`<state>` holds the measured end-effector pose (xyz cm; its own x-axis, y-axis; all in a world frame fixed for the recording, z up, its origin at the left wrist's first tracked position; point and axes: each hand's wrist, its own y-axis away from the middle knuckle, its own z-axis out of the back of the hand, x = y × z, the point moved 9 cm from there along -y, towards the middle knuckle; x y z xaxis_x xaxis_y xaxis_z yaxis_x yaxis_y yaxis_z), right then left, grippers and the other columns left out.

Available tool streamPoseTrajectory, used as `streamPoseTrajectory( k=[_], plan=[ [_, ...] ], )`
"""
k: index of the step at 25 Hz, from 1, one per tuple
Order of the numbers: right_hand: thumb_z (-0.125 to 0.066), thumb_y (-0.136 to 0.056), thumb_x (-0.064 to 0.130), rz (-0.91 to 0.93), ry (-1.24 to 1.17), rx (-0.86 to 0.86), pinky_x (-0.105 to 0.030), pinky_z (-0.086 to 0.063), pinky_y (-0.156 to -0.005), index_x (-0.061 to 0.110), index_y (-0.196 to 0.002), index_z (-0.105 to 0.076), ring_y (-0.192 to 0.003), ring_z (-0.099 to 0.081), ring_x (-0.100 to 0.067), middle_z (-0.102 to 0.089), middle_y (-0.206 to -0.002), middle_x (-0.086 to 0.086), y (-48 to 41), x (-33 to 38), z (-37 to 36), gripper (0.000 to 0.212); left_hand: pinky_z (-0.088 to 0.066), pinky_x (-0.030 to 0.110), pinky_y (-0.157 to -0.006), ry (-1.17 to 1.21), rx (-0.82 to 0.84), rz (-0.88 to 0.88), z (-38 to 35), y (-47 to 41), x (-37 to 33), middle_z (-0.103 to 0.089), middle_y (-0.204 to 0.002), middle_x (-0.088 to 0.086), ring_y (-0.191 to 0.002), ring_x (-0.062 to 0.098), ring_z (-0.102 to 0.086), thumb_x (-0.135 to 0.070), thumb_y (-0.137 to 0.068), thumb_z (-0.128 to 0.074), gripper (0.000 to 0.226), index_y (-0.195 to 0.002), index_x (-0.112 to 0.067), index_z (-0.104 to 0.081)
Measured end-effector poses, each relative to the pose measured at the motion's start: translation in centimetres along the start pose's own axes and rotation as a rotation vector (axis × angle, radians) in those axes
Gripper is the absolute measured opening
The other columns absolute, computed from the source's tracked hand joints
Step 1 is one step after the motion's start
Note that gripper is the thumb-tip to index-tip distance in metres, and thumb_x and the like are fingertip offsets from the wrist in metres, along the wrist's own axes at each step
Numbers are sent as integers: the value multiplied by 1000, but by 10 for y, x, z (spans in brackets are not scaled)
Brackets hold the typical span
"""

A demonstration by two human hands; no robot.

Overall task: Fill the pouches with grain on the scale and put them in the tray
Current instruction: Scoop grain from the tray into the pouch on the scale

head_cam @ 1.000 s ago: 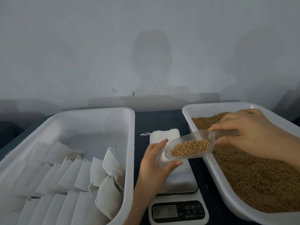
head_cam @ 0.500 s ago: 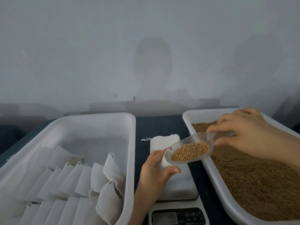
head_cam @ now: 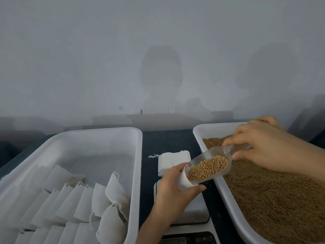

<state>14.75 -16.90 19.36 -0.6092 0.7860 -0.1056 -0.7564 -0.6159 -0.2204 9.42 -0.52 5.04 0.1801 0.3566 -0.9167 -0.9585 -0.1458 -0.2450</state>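
Note:
My left hand (head_cam: 173,192) grips an open white pouch (head_cam: 183,178) above the scale (head_cam: 193,213). My right hand (head_cam: 262,147) holds the handle of a clear scoop (head_cam: 211,164) loaded with brown grain. The scoop tilts down to the left, its mouth inside the pouch's opening. A white tray (head_cam: 211,131) full of grain (head_cam: 272,196) lies on the right. The white tray (head_cam: 137,155) on the left holds several filled pouches (head_cam: 98,198) in rows.
A stack of empty white pouches (head_cam: 167,159) lies on the dark table (head_cam: 167,140) behind the scale, between the two trays. The scale's display (head_cam: 177,241) is at the bottom edge. A grey wall stands close behind.
The scoop has tilted more steeply and its tip has gone into the pouch mouth. My right hand has risen a little. The view has dropped slightly.

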Motion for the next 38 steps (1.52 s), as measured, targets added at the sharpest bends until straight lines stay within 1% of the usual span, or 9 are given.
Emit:
streamPoseTrajectory(
  k=[6,10,14,19,23,26,31,35,38],
  plan=[
    [-54,-87,52,25,143,23,-31,-6,-97,52,-115,-57,-107,-41,-7,-57,-106,19,-12,18,12,28,-48,23,-94,37,-28,47,6,0,4,-60,-116,-13,-112,3,-54,-46,-63,-83,59,-116,-40,-57],
    [-54,-88,49,69,246,32,-32,-5,-94,50,-112,-59,-102,-43,-8,-58,-99,15,-16,29,21,25,-52,28,-91,56,-49,43,4,-1,3,-60,-114,-14,-109,6,-56,-47,-60,-85,59,-114,-39,-60],
    [-53,-88,44,128,332,-5,-33,-5,-91,40,-104,-63,-96,-43,-10,-58,-94,13,-19,45,35,20,-46,15,-84,46,-88,14,7,-4,0,-59,-112,-19,-108,-4,-52,-49,-59,-83,57,-111,-44,-61],
    [-54,-88,40,170,474,-60,-39,-3,-97,40,-108,-63,-101,-46,-16,-57,-96,12,-15,75,50,22,-46,11,-80,74,-107,8,10,-4,-1,-59,-112,-17,-104,-8,-52,-47,-61,-83,54,-108,-50,-56],
    [-63,-73,12,296,622,-252,-45,-12,-100,26,-76,-69,-83,-54,-26,-57,-74,3,-3,110,54,16,-47,10,-77,74,-138,14,13,1,5,-58,-113,-20,-105,-4,-53,-44,-63,-83,57,-112,-48,-54],
    [-50,-62,-3,300,612,-429,-48,-21,-98,16,-61,-67,-69,-55,-30,-55,-62,-2,9,118,60,26,-48,9,-76,129,-143,7,14,2,6,-58,-112,-21,-105,-1,-55,-36,-67,-84,59,-115,-43,-52],
    [-83,-61,20,101,364,-384,-44,-24,-92,23,-82,-75,-76,-61,-28,-67,-75,-2,21,68,45,23,-47,7,-74,179,-112,-35,14,3,4,-57,-105,-33,-101,-9,-56,-24,-73,-83,59,-117,-42,-49],
    [-58,-85,46,-285,90,-236,-37,-39,-84,35,-113,-65,-84,-57,-17,-66,-101,7,19,-2,0,30,-44,2,-74,133,-114,-12,16,2,7,-51,-102,-44,-101,-16,-51,-34,-73,-80,57,-113,-55,-45],
    [-50,-92,46,-519,-42,-200,-27,-47,-59,29,-108,-65,-67,-53,-15,-62,-89,4,23,-43,-40,28,-40,-3,-73,91,-98,3,16,0,11,-48,-105,-47,-105,-22,-44,-42,-71,-79,58,-112,-61,-42]
  ],
)
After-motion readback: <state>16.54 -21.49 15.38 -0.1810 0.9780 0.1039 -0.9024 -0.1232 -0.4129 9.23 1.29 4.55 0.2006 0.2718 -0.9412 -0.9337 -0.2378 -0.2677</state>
